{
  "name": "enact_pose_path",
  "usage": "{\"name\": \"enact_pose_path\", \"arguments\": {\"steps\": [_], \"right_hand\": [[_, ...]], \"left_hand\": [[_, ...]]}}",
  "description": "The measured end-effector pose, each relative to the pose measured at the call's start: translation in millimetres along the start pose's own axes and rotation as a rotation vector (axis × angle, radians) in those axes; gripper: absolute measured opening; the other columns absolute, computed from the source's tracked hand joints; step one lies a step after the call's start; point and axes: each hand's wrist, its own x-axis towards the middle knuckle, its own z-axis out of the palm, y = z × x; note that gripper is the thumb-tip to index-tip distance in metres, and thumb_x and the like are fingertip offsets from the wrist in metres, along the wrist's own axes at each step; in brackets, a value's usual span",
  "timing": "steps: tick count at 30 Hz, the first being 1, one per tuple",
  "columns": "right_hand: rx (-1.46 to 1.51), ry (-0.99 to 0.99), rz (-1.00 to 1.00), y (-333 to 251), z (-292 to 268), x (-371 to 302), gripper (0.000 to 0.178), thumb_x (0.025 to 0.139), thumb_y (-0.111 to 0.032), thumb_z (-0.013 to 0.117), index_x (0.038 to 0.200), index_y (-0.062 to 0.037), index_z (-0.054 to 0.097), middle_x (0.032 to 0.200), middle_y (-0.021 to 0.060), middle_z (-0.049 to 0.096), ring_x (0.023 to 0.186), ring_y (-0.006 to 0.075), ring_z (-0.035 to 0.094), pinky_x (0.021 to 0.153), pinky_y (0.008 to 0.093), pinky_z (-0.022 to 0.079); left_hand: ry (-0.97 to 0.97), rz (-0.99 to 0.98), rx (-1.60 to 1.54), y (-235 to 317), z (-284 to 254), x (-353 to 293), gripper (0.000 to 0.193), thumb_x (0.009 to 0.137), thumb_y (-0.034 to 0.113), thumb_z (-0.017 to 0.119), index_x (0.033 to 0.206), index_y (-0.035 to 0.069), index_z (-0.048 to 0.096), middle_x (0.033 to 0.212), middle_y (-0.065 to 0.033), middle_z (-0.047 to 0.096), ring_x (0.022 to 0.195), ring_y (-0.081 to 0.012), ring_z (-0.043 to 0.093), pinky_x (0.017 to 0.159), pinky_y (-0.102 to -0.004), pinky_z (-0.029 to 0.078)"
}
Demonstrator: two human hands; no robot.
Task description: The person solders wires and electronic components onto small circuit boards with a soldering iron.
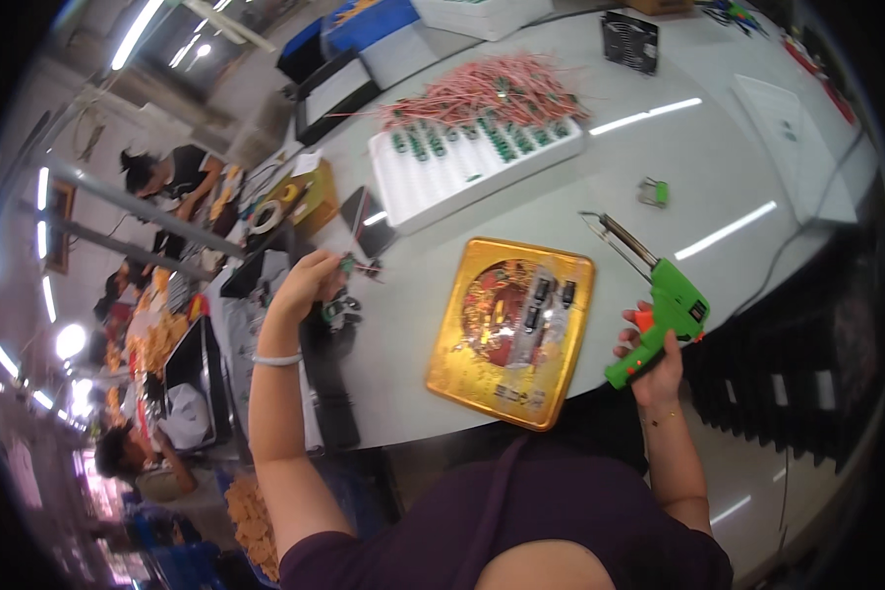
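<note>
My right hand (656,364) is wrapped round the handle of a green soldering gun (676,300) with an orange trigger. The gun's thin metal tip points up and left, above the table. At the left table edge my left hand (313,281) is closed, with a small green part (347,264) with thin wires at its fingertips. Just below that hand lie several small dark and green pieces (340,313), partly blurred. Between my hands sits a gold tin lid (452,364), with small black components (533,317) on it.
A white foam tray (403,202) holds rows of green parts, with a heap of pink wires (501,84) behind. A dark phone (367,218) lies beside the tray. Farther off are a small black fan (629,42), a green-and-metal piece (653,192) and a white board (787,147). People work at left.
</note>
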Motion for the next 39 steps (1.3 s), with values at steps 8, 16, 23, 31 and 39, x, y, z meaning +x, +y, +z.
{"name": "enact_pose_path", "arguments": {"steps": [8,16,23,31,39], "right_hand": [[-1.649,-0.112,-0.519,-76,37,40,0.054,0.071,-0.01,0.06,0.123,-0.0089,0.043,0.096,0.0129,0.051,0.07,0.0257,0.055,0.061,0.0356,0.045],[-2.202,-0.047,-0.5,-72,-14,94,0.068,0.061,-0.007,0.056,0.127,-0.0121,0.04,0.094,0.012,0.048,0.076,0.0311,0.054,0.067,0.0408,0.045],[-2.244,-0.065,-0.43,-70,-1,95,0.07,0.062,-0.009,0.057,0.129,-0.0074,0.037,0.104,0.014,0.048,0.094,0.0314,0.05,0.081,0.0407,0.04],[-2.161,-0.115,-0.043,-37,-4,-13,0.07,0.077,-0.01,0.055,0.135,0.0043,0.02,0.142,0.0227,0.016,0.133,0.0367,0.013,0.107,0.0456,0.012],[-1.358,-0.399,0.0,-11,154,91,0.019,0.077,-0.006,0.058,0.094,0.0014,0.063,0.085,0.0086,0.064,0.078,0.0149,0.059,0.073,0.0285,0.046]], "left_hand": [[-0.083,-0.063,-0.215,-44,12,15,0.011,0.089,0.021,0.044,0.088,0.011,0.05,0.071,-0.0024,0.054,0.059,-0.0127,0.054,0.053,-0.0258,0.044],[-0.159,-0.029,-0.218,-41,24,25,0.016,0.08,0.01,0.042,0.094,0.008,0.051,0.074,-0.0041,0.054,0.068,-0.0167,0.057,0.065,-0.0329,0.05],[-0.311,0.058,-0.138,-26,28,43,0.034,0.072,-0.002,0.045,0.104,0.009,0.045,0.087,-0.0038,0.054,0.08,-0.0181,0.058,0.074,-0.0348,0.05],[-0.361,0.193,-0.137,-24,28,63,0.04,0.07,-0.003,0.046,0.108,0.01,0.041,0.08,-0.0017,0.053,0.071,-0.0128,0.056,0.064,-0.0255,0.045],[-0.275,0.161,-0.248,-13,34,63,0.015,0.089,0.021,0.043,0.095,0.007,0.045,0.069,-0.0042,0.052,0.057,-0.0125,0.052,0.054,-0.024,0.043]]}}
